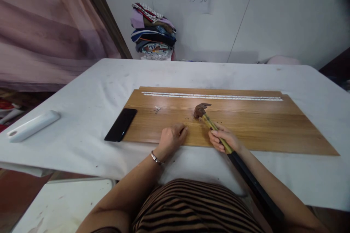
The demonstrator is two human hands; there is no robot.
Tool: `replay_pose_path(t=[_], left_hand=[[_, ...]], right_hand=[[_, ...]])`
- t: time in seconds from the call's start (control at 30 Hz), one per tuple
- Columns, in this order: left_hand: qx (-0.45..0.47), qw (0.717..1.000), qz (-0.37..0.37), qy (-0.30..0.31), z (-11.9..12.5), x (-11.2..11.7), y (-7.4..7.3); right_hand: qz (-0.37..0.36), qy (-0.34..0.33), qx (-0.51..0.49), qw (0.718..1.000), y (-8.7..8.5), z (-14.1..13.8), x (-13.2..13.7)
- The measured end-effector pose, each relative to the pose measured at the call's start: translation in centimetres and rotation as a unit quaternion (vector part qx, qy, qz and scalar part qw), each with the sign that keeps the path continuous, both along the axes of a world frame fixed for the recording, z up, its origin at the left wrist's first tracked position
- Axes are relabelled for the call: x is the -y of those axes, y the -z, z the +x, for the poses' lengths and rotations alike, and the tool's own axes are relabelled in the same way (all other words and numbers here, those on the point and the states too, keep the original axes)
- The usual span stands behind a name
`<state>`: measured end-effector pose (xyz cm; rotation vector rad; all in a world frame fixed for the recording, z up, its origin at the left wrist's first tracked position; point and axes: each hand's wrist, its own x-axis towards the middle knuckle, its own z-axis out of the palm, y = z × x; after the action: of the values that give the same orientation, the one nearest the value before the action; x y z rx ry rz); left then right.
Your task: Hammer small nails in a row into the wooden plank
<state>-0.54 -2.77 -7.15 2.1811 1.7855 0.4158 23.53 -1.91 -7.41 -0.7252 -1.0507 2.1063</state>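
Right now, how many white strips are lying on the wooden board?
2. Both lie side by side along the far edge of the wooden board, beyond the hammer: the farther strip and the nearer strip. None appears hidden.

Standing here and I'm counting: one hammer, one wooden board lying across the middle of the tabletop, one black phone sitting at the board's left edge, two white strips running along its far edge, one white plastic bar lying near the tabletop's left edge. Loose nails on the board are looking like three or four, too tiny to call.
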Motion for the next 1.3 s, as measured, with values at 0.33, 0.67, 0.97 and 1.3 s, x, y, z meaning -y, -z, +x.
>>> replay_pose_path(t=[0.33,0.67,0.97,1.3], left_hand=[[-0.009,1.000,0.003,-0.003,0.06,-0.06,0.04],[-0.004,1.000,-0.002,-0.008,0.06,-0.04,0.10],[-0.009,1.000,0.012,-0.008,0.06,-0.05,0.25],[-0.013,1.000,0.018,-0.014,0.12,-0.04,0.18]], right_hand=[[0.000,-0.001,-0.007,1.000,0.10,0.06,0.01],[-0.003,-0.003,-0.006,1.000,0.28,-0.07,-0.15],[0.004,0.007,-0.014,1.000,-0.47,-0.01,-0.02],[-0.004,0.004,-0.005,1.000,-0.17,-0.36,0.15]])
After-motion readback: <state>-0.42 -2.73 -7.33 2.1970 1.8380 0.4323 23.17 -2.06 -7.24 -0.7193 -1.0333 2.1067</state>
